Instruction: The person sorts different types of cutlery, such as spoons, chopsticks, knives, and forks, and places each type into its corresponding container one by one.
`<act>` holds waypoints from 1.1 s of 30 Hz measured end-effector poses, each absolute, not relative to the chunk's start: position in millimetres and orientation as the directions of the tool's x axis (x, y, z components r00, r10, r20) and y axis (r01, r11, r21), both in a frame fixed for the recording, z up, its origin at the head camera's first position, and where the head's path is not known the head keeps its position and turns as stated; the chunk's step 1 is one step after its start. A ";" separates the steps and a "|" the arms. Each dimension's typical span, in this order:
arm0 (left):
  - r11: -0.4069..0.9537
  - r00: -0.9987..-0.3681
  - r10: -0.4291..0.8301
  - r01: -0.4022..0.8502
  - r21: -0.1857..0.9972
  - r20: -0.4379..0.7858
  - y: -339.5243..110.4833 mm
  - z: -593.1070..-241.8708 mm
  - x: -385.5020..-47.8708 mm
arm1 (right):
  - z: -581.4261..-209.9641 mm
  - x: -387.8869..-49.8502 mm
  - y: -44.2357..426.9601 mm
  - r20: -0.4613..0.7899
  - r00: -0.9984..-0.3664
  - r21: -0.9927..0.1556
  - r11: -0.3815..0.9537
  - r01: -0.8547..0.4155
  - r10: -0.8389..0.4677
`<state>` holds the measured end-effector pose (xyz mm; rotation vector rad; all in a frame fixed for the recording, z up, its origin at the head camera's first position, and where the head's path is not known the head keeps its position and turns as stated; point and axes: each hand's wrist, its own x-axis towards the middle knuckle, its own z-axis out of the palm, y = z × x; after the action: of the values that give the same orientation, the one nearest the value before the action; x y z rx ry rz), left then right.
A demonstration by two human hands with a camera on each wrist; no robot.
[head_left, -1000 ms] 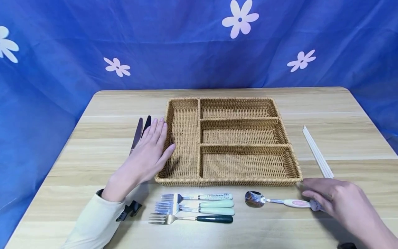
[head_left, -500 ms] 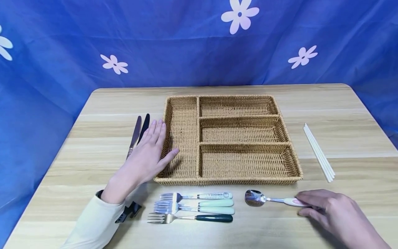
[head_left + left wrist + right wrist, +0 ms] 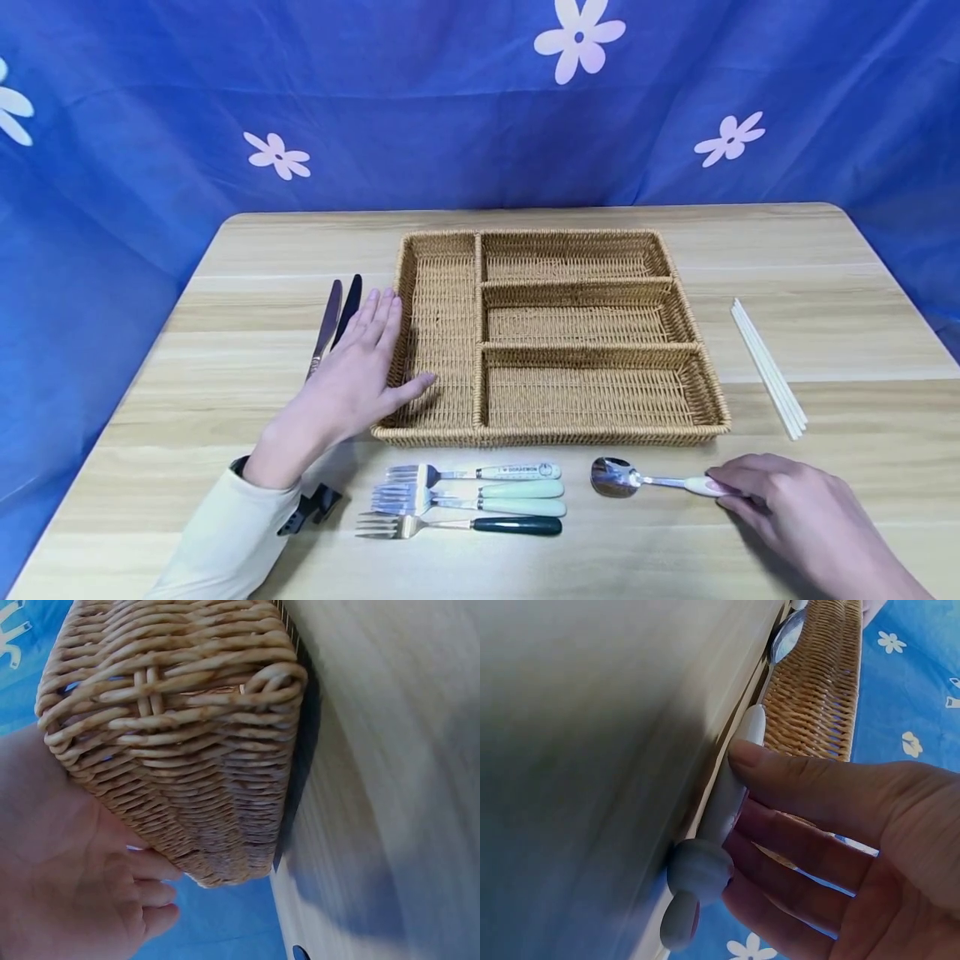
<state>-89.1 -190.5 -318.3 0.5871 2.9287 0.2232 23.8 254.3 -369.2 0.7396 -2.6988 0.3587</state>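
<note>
A woven wicker tray (image 3: pixel 600 437) with several compartments lies mid-table. My left hand (image 3: pixel 348 375) rests on its left rim, fingers straight and thumb spread over the left compartment. In the left wrist view the palm (image 3: pixel 67 855) is against the tray's outer wall (image 3: pixel 202 772). My right hand (image 3: pixel 798 508) pinches the pale handle of a spoon (image 3: pixel 615 477) that lies before the tray's right front corner. In the right wrist view thumb and fingers hold the handle (image 3: pixel 724 795), its round decorated end (image 3: pixel 699 866) sticking out. Whether the spoon touches the table is unclear.
Several forks (image 3: pixel 480 504) with white, green and dark handles lie in front of the tray. Two table knives (image 3: pixel 326 321) lie to its left, partly hidden by the left hand. White chopsticks (image 3: pixel 768 367) lie on the right. A blue flowered cloth (image 3: pixel 420 108) hangs behind.
My right hand has come in from the right onto the spoon's handle and pinches it. The spoon has hardly moved. My left hand stays on the tray, its thumb spread slightly wider.
</note>
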 end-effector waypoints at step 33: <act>0.911 -0.916 0.393 0.377 0.169 -0.076 -189.4 -319.5 -85.3 | -310.6 -3.5 236.5 0.494 -0.657 -0.077 0.724 -0.686 -0.570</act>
<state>-85.3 -189.4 -319.5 0.5992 2.9645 0.2293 -3.5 236.5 -310.6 0.9617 -2.4867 0.3568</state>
